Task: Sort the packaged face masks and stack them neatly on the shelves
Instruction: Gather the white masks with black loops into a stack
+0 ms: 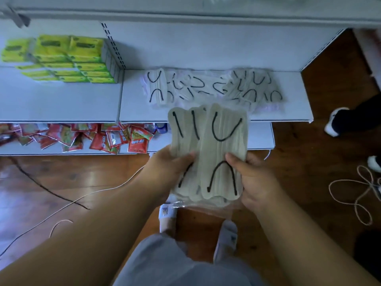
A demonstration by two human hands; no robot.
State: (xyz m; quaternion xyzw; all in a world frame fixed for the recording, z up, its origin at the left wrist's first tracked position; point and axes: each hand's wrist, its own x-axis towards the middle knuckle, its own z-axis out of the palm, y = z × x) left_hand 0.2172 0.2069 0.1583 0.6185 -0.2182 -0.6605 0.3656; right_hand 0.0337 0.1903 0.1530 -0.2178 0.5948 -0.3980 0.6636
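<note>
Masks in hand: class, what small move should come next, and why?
Probably square the held masks into one even stack. The left hand and right hand grip them fanned and overlapping, above the shelf where other masks lie scattered.

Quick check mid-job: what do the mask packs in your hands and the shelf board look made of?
Held mask packs: pale pleated fabric, likely nonwoven, with black ear loops, sealed in clear glossy film; a transparent edge with glare shows at the bottom. Both the left hand and the right hand grip them. Shelf board: probably white painted metal, smooth and matte, with a slotted upright behind.
</note>
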